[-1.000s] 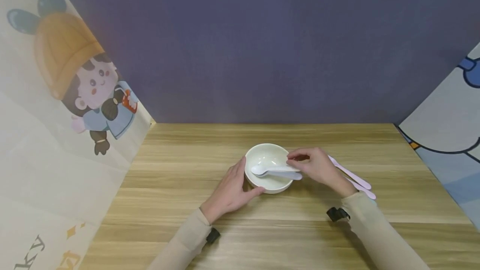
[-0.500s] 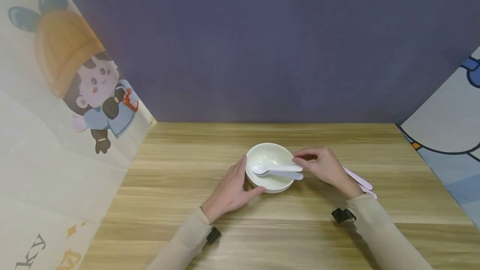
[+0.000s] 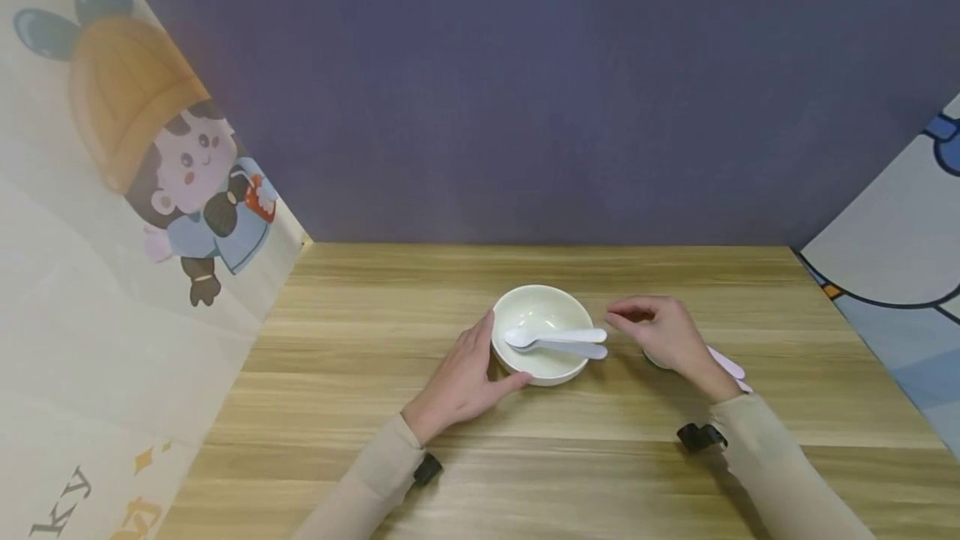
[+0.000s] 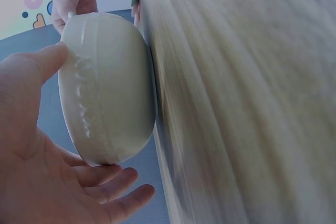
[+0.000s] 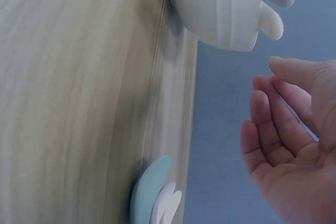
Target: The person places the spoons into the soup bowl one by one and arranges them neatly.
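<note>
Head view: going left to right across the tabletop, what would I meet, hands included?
Left hand, bowl, right hand, pink handles.

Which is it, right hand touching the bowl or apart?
Apart; the right wrist view shows a clear gap between the right hand and the bowl.

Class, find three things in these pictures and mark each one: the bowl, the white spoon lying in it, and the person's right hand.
Bowl (image 4: 110, 90): left wrist view, on its outer wall.
White spoon (image 3: 573, 336): head view, on its handle.
Right hand (image 3: 667, 336): head view, on the back of the hand.
</note>
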Available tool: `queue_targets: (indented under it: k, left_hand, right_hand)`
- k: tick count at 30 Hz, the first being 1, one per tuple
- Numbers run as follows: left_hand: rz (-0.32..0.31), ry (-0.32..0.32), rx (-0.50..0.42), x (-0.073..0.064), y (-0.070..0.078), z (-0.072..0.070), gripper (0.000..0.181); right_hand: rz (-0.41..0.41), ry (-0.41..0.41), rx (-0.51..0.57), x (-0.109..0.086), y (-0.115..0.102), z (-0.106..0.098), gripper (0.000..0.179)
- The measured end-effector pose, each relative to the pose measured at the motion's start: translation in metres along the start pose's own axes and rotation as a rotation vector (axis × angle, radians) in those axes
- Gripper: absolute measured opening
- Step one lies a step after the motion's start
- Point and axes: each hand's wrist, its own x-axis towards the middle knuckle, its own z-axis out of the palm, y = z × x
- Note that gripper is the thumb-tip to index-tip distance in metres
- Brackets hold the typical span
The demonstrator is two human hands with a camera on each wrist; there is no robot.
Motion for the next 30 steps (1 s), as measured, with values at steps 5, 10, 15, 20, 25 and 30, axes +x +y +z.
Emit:
queue_targets:
  k: [5, 10, 15, 20, 25, 30]
  left_hand:
    - [0.015, 0.005, 0.005, 0.001, 0.000, 0.000, 0.116]
    - [0.024, 0.005, 0.013, 0.002, 0.001, 0.000, 0.116]
    - [0.025, 0.004, 0.013, 0.002, 0.001, 0.001, 0.116]
    - [0.021, 0.001, 0.009, 0.002, 0.001, 0.000, 0.116]
    - [0.018, 0.001, 0.001, 0.001, 0.001, -0.001, 0.116]
    - [0.011, 0.001, -0.002, 0.001, 0.000, 0.000, 0.116]
  right_hand:
    - [0.005, 0.016, -0.006, -0.003, 0.005, -0.001, 0.018]
    - [0.033, 0.021, -0.002, -0.008, 0.010, -0.005, 0.020]
    - [0.040, 0.018, 0.005, -0.013, 0.015, -0.009, 0.022]
    - [0.051, 0.009, 0.008, -0.014, 0.022, -0.011, 0.024]
    - [0.054, 0.018, 0.001, -0.016, 0.028, -0.013, 0.023]
    - [0.064, 0.034, -0.006, -0.019, 0.034, -0.016, 0.024]
